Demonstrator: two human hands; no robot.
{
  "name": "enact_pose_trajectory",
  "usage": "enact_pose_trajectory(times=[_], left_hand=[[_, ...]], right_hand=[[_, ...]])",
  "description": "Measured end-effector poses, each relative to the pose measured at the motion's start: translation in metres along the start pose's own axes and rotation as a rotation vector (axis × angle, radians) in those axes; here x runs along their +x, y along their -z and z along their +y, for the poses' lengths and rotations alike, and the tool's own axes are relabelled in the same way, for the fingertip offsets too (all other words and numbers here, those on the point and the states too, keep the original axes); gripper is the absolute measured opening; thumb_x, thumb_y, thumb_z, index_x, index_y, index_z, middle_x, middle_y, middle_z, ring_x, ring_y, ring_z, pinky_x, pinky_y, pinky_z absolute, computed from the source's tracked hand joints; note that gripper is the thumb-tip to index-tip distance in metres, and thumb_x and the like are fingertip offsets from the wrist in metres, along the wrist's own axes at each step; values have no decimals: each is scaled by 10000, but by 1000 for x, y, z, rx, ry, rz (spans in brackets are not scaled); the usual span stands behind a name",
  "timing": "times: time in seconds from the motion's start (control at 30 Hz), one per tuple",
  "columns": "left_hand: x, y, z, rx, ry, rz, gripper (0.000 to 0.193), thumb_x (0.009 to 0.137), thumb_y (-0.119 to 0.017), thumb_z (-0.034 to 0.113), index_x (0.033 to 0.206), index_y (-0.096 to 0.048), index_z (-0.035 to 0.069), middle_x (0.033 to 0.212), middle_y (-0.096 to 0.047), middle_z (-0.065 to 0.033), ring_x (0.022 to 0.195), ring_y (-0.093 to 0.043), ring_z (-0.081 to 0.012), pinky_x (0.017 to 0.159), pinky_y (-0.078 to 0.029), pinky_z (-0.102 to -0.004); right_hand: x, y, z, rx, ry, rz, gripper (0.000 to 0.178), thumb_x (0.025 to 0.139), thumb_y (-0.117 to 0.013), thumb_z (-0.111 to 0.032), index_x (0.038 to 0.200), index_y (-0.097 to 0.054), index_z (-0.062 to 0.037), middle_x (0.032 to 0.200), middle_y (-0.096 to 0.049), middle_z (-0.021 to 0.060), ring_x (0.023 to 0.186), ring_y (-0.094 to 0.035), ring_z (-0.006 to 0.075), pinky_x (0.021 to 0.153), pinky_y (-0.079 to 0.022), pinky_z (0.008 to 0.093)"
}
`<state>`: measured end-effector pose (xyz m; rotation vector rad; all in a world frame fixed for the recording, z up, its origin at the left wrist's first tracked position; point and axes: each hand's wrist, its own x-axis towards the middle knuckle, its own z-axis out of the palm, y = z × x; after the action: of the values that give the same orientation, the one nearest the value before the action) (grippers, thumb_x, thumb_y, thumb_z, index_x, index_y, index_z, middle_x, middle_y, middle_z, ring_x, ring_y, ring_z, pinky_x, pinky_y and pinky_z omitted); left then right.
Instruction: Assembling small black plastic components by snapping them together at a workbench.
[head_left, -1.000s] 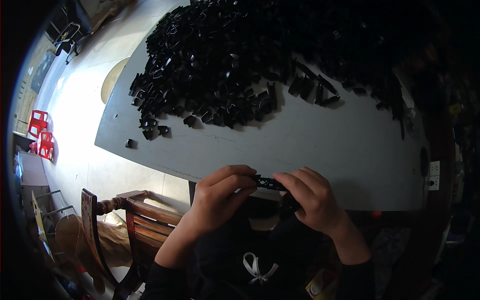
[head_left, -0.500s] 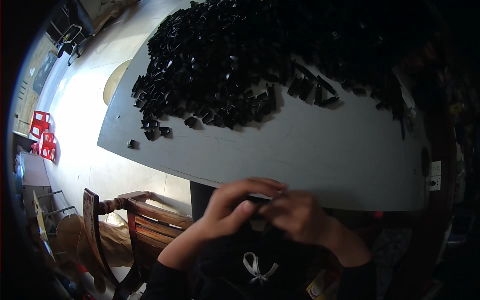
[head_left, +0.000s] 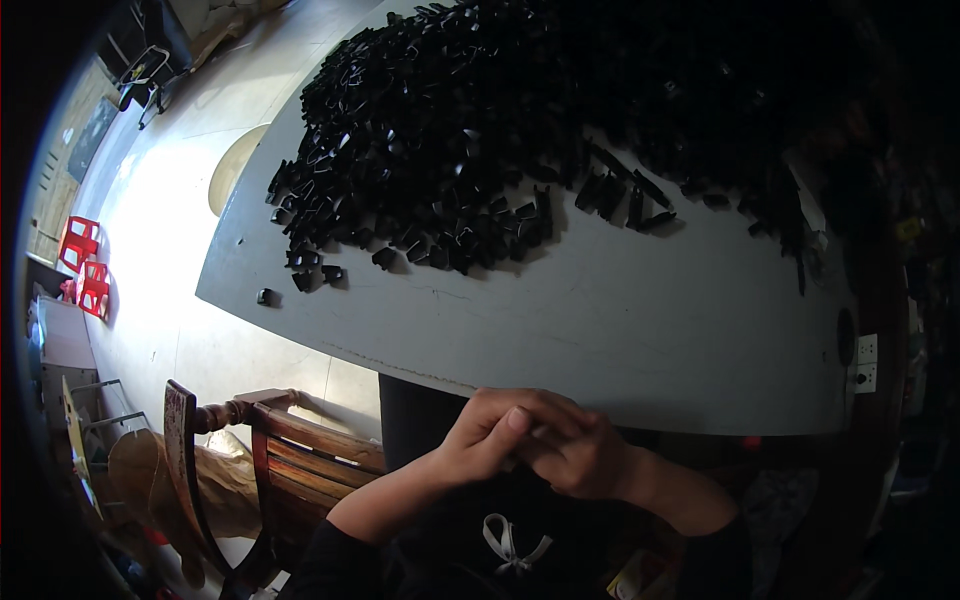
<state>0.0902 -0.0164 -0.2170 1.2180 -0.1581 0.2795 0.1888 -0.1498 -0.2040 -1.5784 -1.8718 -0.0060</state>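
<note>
My left hand [head_left: 500, 428] and my right hand [head_left: 582, 455] are pressed together at the front edge of the grey table [head_left: 620, 330], over my lap. The left fingers curl across the right ones, with the left thumb on top. Anything between the hands is hidden. Farther back on the table lies a large heap of small black plastic pieces [head_left: 410, 170], many of them angled and glossy. Several longer black pieces [head_left: 630, 195] lie at the heap's near edge, and a lone black piece [head_left: 265, 297] sits at the table's left corner.
On my left stands a wooden slatted chair [head_left: 310, 460], with a brown paper bag [head_left: 215, 480] behind it. Red plastic stools [head_left: 93, 290] are on the bright floor farther left. A white wall socket [head_left: 866, 363] shows beyond the table's right end.
Both hands have come closer together, the left now folded over the right fingers. A dark thing seen between the fingers earlier no longer shows. The table appears slightly lower in view.
</note>
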Motion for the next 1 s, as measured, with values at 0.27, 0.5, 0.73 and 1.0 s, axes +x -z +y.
enact_pose_trajectory(times=[0.27,0.5,0.73,1.0], left_hand=[[74,41,-12,1166,-120,525,160,873,-551,179,883,-592,25,884,-566,-72,852,-558,-259,748,-447,-367],[92,57,-19,1794,-155,386,62,700,-596,100,757,-610,119,846,-532,-21,822,-520,-201,697,-405,-319],[52,48,-10,1324,-242,345,108,730,-632,12,834,-619,41,1055,-629,-96,983,-600,-287,806,-498,-389],[23,17,16,819,-148,244,209,691,-696,-90,866,-660,19,975,-676,-107,896,-681,-230,743,-551,-298]], right_hand=[[45,32,111,-392,-334,-92,384,738,-530,46,1098,-620,-54,841,-554,98,817,-576,288,741,-466,396],[75,19,160,-534,-270,-43,298,745,-540,31,985,-668,-89,844,-565,53,847,-584,232,730,-481,369],[29,40,97,-517,-396,-5,286,649,-597,89,912,-602,-24,874,-598,86,847,-612,270,699,-518,372],[4,60,27,-121,-439,15,388,619,-621,82,998,-634,-1,811,-617,112,705,-630,272,596,-506,355]])
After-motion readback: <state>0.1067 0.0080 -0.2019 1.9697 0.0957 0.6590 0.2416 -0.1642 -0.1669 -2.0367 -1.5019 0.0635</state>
